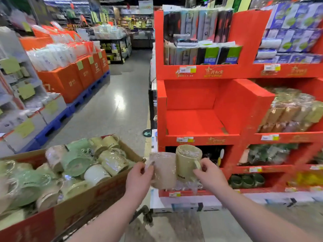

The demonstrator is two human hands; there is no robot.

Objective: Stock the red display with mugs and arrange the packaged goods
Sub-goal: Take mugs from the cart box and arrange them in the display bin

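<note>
Two mugs up in front of me, one per side: my left grip (139, 174) is curled round a pinkish-beige mug (164, 173) in crinkly clear wrap, and my right grip (210, 174) pinches the handle of a glossy cream mug (187, 159). They sit side by side before the red display (244, 105), just under its middle-left cardboard compartment (192, 121). On my left, one brown cardboard box (104, 194) holds a jumble of wrapped green, cream, pink and white mugs, too tangled to count.
</note>
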